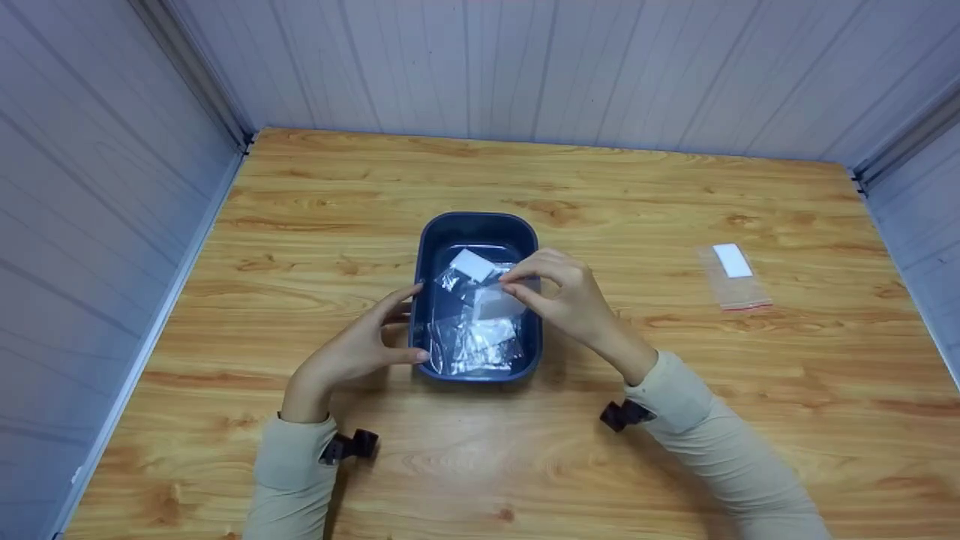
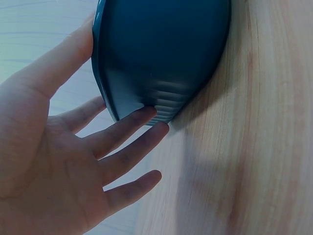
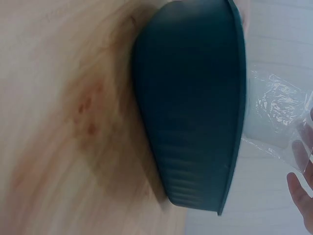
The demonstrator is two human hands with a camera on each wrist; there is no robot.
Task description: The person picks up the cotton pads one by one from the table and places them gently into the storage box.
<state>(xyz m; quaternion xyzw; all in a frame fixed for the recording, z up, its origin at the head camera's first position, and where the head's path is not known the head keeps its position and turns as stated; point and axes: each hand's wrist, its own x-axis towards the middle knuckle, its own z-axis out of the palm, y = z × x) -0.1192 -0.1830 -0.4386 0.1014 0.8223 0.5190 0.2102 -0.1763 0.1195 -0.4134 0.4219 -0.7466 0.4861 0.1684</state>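
Bag of clear plastic (image 3: 271,106) is pinched by the right hand (image 1: 566,296) over the dark-blue, rounded-rectangular tub (image 1: 478,227) at frame centre, set lengthwise top to bottom, its left rim touched by the spread left hand (image 1: 358,345).

A small panelled work booth, as we read it.
We see pale, grooved panels on 3 sides, the back wall (image 1: 465,67), the left wall (image 1: 75,187) and the right wall (image 1: 926,247), closing in a wood-grain tabletop (image 1: 360,195). Greyish strips (image 1: 193,71) line 2 corners (trim or framing, by their look). Whether a lab, a workshop or some other building houses it, we cannot tell.
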